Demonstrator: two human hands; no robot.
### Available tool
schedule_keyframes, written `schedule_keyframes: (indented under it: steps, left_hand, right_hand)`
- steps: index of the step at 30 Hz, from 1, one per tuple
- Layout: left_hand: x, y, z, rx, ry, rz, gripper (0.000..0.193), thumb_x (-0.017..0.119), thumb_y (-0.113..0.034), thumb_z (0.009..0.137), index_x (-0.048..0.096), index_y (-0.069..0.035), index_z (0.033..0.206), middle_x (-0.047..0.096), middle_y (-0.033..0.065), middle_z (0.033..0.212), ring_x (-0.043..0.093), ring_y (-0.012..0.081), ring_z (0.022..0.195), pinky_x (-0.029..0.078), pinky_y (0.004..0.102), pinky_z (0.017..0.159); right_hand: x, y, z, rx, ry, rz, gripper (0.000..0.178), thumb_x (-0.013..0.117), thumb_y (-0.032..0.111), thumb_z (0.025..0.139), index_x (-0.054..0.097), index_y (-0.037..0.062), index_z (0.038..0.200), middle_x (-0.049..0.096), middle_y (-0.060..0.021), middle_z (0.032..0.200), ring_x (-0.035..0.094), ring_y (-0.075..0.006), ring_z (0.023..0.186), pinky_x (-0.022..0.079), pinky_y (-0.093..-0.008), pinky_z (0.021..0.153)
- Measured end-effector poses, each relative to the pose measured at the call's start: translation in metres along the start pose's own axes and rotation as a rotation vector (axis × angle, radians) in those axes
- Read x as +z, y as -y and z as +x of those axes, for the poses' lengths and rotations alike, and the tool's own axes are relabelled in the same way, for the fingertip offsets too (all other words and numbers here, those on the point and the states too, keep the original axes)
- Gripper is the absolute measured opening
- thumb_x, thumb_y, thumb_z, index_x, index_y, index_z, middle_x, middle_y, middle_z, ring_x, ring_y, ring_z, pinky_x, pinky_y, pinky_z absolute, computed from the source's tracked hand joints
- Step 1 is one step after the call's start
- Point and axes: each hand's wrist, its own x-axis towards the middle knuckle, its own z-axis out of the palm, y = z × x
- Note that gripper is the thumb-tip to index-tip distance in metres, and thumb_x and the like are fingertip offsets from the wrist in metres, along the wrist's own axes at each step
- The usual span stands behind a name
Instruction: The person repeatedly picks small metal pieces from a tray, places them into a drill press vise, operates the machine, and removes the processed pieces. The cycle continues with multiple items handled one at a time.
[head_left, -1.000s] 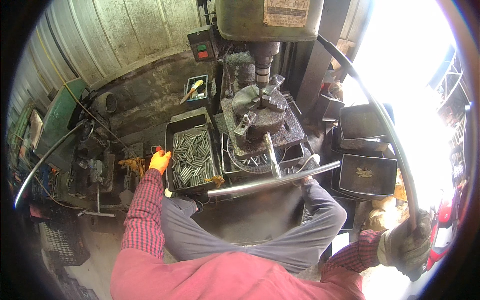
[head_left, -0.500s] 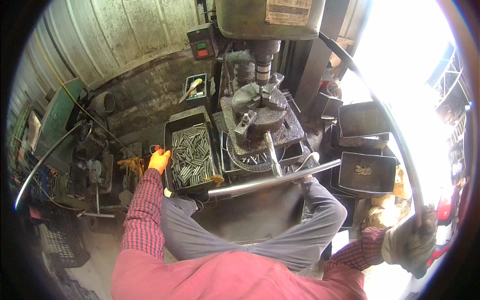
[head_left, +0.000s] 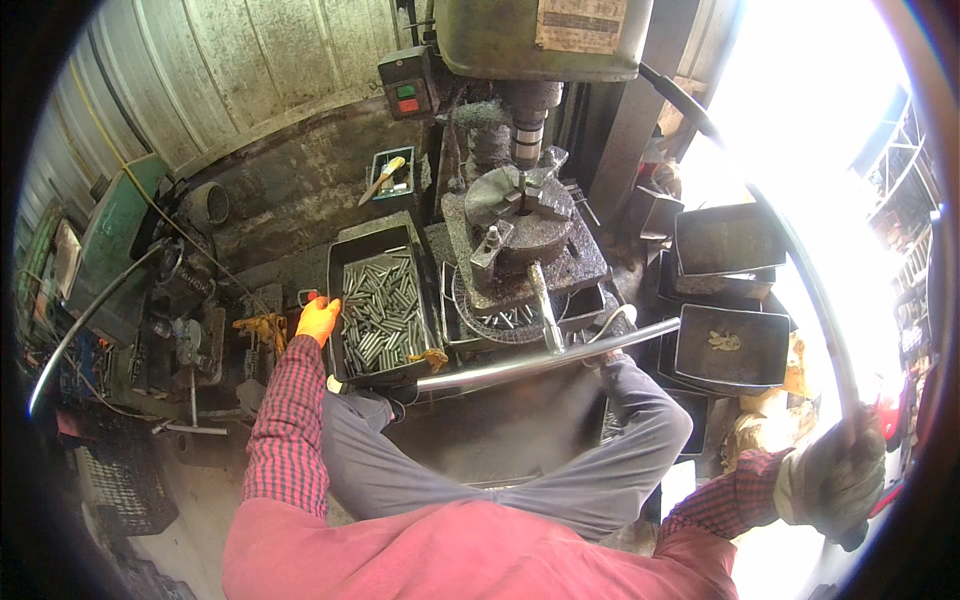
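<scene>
My right hand (head_left: 832, 482), in a pale, dirty work glove, is closed around the lower end of a long curved feed lever (head_left: 808, 270) of a drill press (head_left: 540, 45). Under the press's chuck (head_left: 527, 145), a drill bit points down into a round jawed vise (head_left: 520, 205) on the machine table. On the left, my left hand (head_left: 318, 319), in an orange glove, rests with fingers drawn together at the left rim of a dark metal bin (head_left: 337, 345). What those fingers hold, if anything, is hidden. Many short metal pins (head_left: 385, 310) fill that bin.
A curved metal bar (head_left: 550, 362) spans the front of the machine, above my knees. Dark trays (head_left: 732, 345) are stacked at right. A brush (head_left: 381, 182) lies on a small box behind the bin. A switch box (head_left: 407, 85) hangs at the back; another machine (head_left: 125, 225) stands far left.
My right hand and the lever's lower end have shifted a little to the right. My left hand stays at the bin's rim.
</scene>
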Motion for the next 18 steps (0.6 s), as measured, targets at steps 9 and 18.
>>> schedule_keyframes:
  steps: [9, 18]
  left_hand:
    - [0.004, 0.011, 0.008, -0.002, 0.001, -0.062, 0.069, 0.067, -0.039, 0.106, 0.053, 0.008, 0.155, 0.056, 0.0263, 0.159, 0.055, 0.036, 0.148, 0.043, 0.0423, 0.121]
    - [-0.002, 0.004, 0.003, -0.022, 0.029, -0.017, 0.069, 0.066, -0.04, 0.107, 0.053, 0.006, 0.156, 0.056, 0.025, 0.16, 0.054, 0.0361, 0.149, 0.042, 0.0421, 0.122]
  right_hand:
    - [0.032, -0.014, -0.028, 0.198, 0.317, 0.153, 0.047, 0.063, 0.055, 0.105, 0.065, 0.013, 0.083, 0.055, 0.0028, 0.067, 0.056, -0.013, 0.061, 0.05, -0.0313, 0.063]
    - [-0.006, -0.007, 0.047, -0.139, -0.077, 0.087, 0.034, 0.078, 0.051, 0.097, 0.072, 0.025, 0.075, 0.062, 0.0111, 0.059, 0.058, -0.0104, 0.047, 0.043, -0.0283, 0.044]
